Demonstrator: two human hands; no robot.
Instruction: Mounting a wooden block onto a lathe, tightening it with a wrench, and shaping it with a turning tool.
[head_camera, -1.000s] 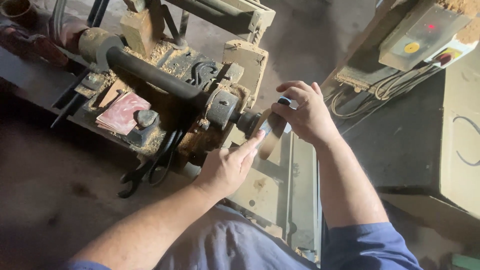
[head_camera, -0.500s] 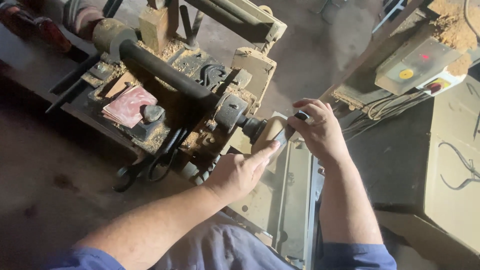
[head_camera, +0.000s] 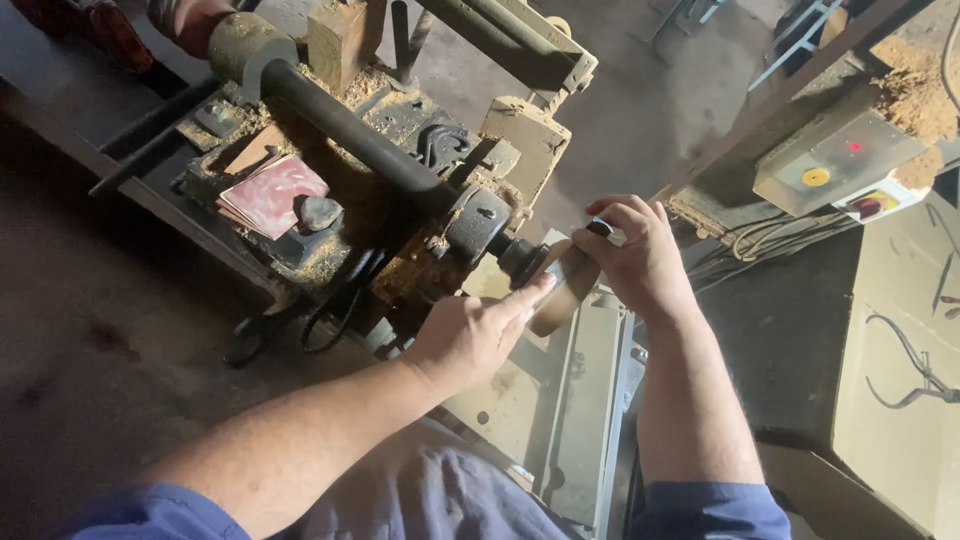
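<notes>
A small tan wooden piece (head_camera: 562, 290) sits at the end of a dark lathe spindle (head_camera: 515, 255). My left hand (head_camera: 470, 335) reaches up from below, its fingertips pressed against the near side of the piece. From the right, my right hand (head_camera: 640, 260) curls over the far side of the piece, with a dark tool tip (head_camera: 598, 228) showing between its fingers. The lathe's long black shaft (head_camera: 345, 130) runs up to the left, over a bed covered in sawdust.
A stack of pink sandpaper sheets (head_camera: 270, 195) with a grey stone (head_camera: 320, 212) on top lies on the lathe bed. A switch box (head_camera: 835, 165) with a red light and a yellow button hangs at the right, above loose cables (head_camera: 760, 240). Pale metal panels (head_camera: 575, 400) stand below the hands.
The view has shifted, so the lathe and both hands sit lower and further right in the frame. Both hands stay on the wooden piece.
</notes>
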